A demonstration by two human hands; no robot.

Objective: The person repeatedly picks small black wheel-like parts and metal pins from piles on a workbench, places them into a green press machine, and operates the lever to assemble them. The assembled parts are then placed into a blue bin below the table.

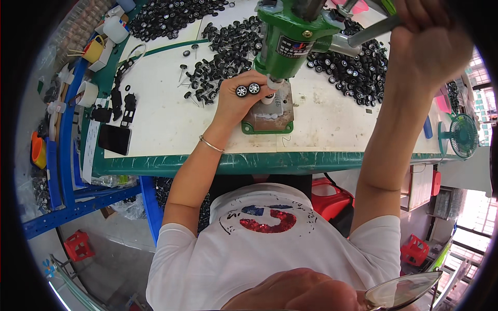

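In front of me stands a green hand-lever press (272, 57) with a flat metal base (267, 125). My left hand (236, 98) is closed at its ram, on the left side. Two small black toy wheels (248, 90) with silver spokes show at its fingers; what else the fingers pinch is hidden. Just beside the fingertips, a pale round post (268, 99) rises from the base under the ram. Up at the right, my right hand (430, 46) is wrapped round the end of the press's metal lever (376, 32).
Loose wheels on axles (223, 62) lie left of the press, and a heap of wheels (353, 72) lies on its right. A phone (114, 139) and black plastic parts (128, 109) rest at the table's left. A small green fan (461, 136) stands at the right edge.
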